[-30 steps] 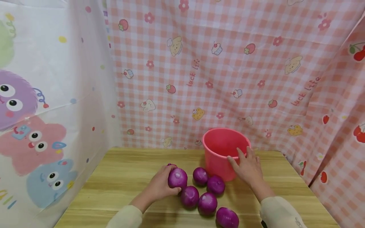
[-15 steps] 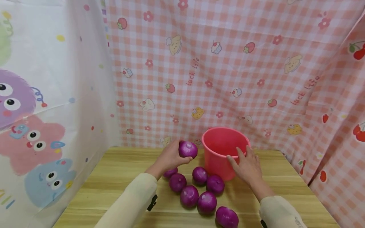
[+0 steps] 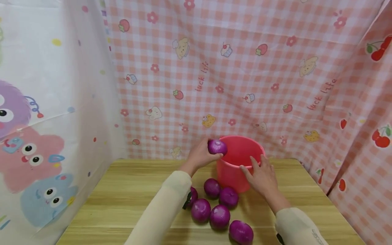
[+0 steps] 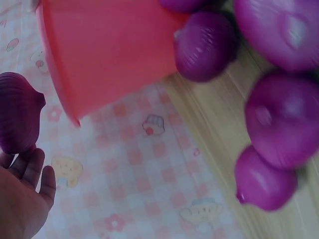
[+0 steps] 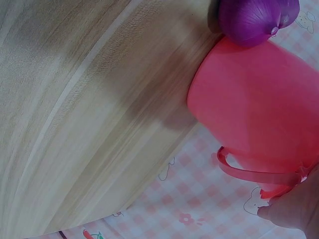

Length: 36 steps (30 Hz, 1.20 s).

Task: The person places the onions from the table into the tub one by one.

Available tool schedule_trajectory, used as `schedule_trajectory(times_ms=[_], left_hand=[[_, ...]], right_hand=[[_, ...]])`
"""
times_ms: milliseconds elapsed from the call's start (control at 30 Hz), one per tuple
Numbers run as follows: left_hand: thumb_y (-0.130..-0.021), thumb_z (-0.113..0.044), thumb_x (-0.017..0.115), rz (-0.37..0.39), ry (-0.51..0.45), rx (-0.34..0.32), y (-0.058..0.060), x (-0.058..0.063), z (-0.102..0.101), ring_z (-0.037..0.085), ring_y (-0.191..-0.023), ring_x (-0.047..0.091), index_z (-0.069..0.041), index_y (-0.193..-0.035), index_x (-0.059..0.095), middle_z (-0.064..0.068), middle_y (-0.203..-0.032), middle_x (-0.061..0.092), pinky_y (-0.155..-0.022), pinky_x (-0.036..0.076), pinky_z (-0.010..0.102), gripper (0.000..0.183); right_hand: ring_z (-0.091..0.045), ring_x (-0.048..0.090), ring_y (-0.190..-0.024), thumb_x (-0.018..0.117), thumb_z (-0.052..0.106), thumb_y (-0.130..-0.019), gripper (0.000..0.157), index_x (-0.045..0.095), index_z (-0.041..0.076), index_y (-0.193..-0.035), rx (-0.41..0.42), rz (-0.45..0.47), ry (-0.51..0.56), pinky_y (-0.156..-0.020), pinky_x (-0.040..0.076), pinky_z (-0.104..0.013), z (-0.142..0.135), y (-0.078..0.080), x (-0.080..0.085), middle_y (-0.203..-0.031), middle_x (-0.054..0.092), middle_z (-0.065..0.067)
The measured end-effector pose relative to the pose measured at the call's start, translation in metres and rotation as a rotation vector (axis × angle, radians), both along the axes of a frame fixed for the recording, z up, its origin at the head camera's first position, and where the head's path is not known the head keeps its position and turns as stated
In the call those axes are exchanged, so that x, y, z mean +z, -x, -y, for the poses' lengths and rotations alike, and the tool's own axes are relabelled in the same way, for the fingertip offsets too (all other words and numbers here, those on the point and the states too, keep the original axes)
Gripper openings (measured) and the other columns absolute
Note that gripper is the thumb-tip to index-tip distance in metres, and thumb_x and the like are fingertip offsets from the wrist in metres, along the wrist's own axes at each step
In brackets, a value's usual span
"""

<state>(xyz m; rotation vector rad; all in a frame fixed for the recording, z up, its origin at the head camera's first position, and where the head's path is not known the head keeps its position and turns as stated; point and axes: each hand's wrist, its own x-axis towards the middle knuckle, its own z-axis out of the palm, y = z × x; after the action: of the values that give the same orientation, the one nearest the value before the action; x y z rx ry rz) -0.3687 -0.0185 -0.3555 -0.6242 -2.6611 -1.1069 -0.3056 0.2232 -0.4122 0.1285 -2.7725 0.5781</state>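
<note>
My left hand (image 3: 200, 157) grips a purple onion (image 3: 217, 147) at the left rim of a pink bucket (image 3: 234, 175). In the left wrist view the same onion (image 4: 19, 113) sits in the fingers, level with the bucket's mouth. My right hand (image 3: 262, 177) rests on the bucket's right rim, thumb on the near edge and the other fingers spread. The right wrist view shows part of that hand (image 5: 294, 206) by the bucket's handle (image 5: 259, 175). Several more onions (image 3: 219, 216) lie on the table in front of the bucket; one is partly hidden by my left sleeve.
The wooden table (image 3: 122, 204) ends at a pink checked cloth (image 3: 171, 68) behind the bucket. A white cloth with cartoon figures (image 3: 33, 156) hangs at the left. One onion (image 3: 241, 232) lies nearest the front, apart from the others.
My left hand has lifted the onion from the group and carried it up and right to the bucket's rim. The right hand stays on the bucket. The head view has shifted slightly.
</note>
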Motion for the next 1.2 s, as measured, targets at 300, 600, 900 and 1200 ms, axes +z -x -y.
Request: schedule_trajectory(times_ms=[300, 600, 900, 1200], left_hand=[[-0.082, -0.045, 0.079, -0.001, 0.096, 0.041, 0.009, -0.008, -0.028, 0.021, -0.121, 0.05, -0.019, -0.145, 0.044, 0.0, -0.133, 0.055, -0.107, 0.039, 0.042, 0.077], [-0.085, -0.052, 0.074, 0.069, 0.066, 0.007, 0.009, -0.013, -0.028, 0.026, -0.136, 0.042, -0.018, -0.153, 0.037, 0.002, -0.148, 0.049, -0.117, 0.02, 0.051, 0.084], [-0.086, -0.051, 0.073, 0.005, 0.047, 0.032, 0.015, -0.011, -0.003, 0.027, -0.125, 0.054, -0.014, -0.145, 0.048, 0.007, -0.138, 0.058, -0.105, 0.043, 0.047, 0.073], [-0.086, -0.057, 0.07, 0.023, 0.084, 0.116, 0.012, -0.007, 0.028, 0.029, -0.135, 0.045, -0.013, -0.149, 0.044, 0.009, -0.146, 0.051, -0.11, 0.037, 0.05, 0.081]], right_hand=[[-0.052, 0.012, -0.143, 0.043, 0.056, -0.1, 0.077, 0.037, -0.004, -0.149, 0.01, 0.026, 0.01, -0.114, 0.005, -0.067, 0.006, 0.001, 0.0, -0.154, 0.016, -0.037], [-0.052, 0.014, -0.142, 0.045, 0.053, -0.101, 0.074, 0.039, -0.005, -0.147, 0.013, -0.01, -0.01, -0.114, 0.008, -0.067, 0.008, 0.002, 0.0, -0.152, 0.018, -0.038], [-0.052, 0.013, -0.142, 0.044, 0.053, -0.101, 0.075, 0.039, -0.006, -0.147, 0.012, -0.002, 0.001, -0.114, 0.009, -0.067, 0.005, -0.001, 0.0, -0.153, 0.018, -0.038], [-0.052, 0.015, -0.142, 0.045, 0.054, -0.101, 0.075, 0.04, -0.006, -0.146, 0.009, -0.021, 0.0, -0.114, 0.011, -0.067, 0.0, 0.001, -0.002, -0.152, 0.02, -0.038]])
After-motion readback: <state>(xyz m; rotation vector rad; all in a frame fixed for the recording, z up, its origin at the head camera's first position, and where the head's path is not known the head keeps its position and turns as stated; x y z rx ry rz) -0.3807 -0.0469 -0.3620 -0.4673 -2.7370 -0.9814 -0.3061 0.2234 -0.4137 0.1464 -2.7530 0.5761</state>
